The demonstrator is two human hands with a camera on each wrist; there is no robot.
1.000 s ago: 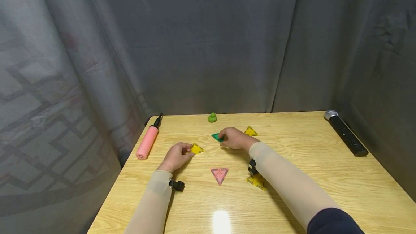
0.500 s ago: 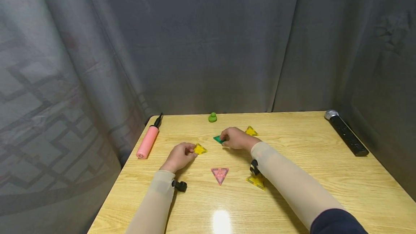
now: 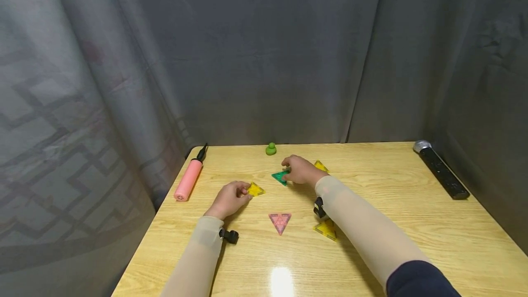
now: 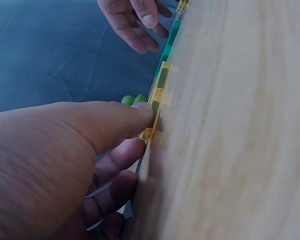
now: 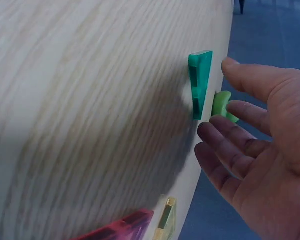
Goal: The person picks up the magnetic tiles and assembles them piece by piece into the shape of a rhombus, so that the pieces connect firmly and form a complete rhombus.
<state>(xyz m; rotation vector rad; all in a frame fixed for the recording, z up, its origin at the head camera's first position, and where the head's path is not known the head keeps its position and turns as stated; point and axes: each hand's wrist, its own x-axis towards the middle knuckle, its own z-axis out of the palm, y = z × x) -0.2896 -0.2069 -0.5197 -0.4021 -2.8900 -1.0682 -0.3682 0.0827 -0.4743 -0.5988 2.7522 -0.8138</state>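
Observation:
My left hand (image 3: 228, 198) pinches a yellow triangular magnetic tile (image 3: 256, 189) by its left corner; the thumb presses on it in the left wrist view. Right of it and slightly farther back lies a green triangular magnetic tile (image 3: 280, 177). Over that tile's right side hovers my right hand (image 3: 303, 170), its fingers spread. In the right wrist view a gap shows between the thumb and the green tile (image 5: 200, 85). A pink triangular tile (image 3: 280, 222) lies nearer the front, between the forearms.
A second yellow tile (image 3: 326, 230) is partly under the right forearm, another (image 3: 321, 166) behind the right hand. A small green rounded figure (image 3: 271, 149) stands at the back edge. A pink hand pump (image 3: 189, 179) lies left, a black silver-headed microphone-like object (image 3: 441, 171) right.
The left hand has slid the yellow tile a little rightward toward the green one. My right hand has let go of the green tile after shifting it slightly right, and its fingers have spread.

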